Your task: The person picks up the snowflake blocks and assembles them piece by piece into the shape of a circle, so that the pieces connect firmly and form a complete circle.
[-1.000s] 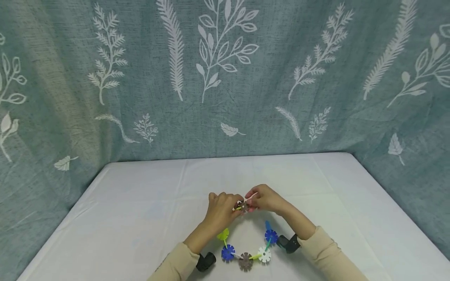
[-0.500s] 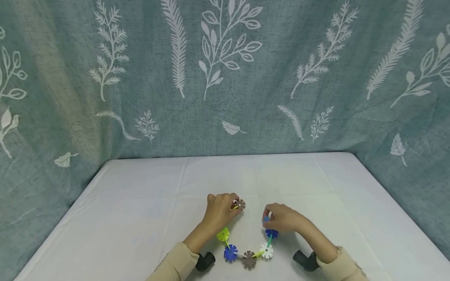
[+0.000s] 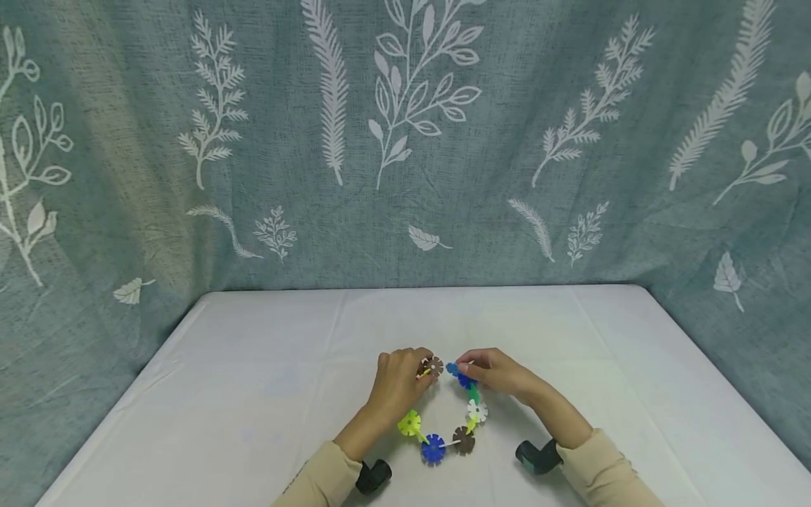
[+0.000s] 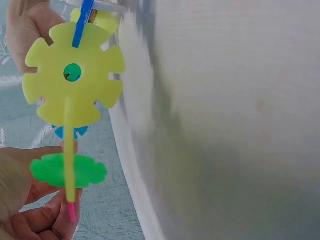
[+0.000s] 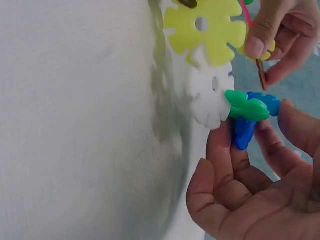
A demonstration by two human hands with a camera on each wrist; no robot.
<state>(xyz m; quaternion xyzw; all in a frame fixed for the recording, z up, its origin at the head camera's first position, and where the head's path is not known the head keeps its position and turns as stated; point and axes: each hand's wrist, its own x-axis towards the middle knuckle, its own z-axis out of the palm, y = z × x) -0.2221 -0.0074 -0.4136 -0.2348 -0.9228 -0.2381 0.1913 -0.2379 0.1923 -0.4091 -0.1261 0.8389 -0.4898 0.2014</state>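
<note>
A chain of slotted, flower-shaped plastic discs hangs in a loop between both hands. My left hand pinches one end, where a brown disc sticks out past the fingertips. The other end is a light blue disc, pinched by my right hand beside a dark blue disc. Only a small gap separates the two ends. In the right wrist view a green disc and a white disc follow. The left wrist view shows a yellow disc and a green disc near the left fingers.
Below the hands the loop continues with a lower brown disc, a blue disc and a yellow-green disc. A white cloth covers the table. Behind it hangs a leaf-patterned curtain. Black wrist cameras sit at the sleeves.
My right hand left the brown disc, took hold of the light blue end and brought it up and leftward toward the left hand. The chain's right side moved with it; the left hand barely moved.
</note>
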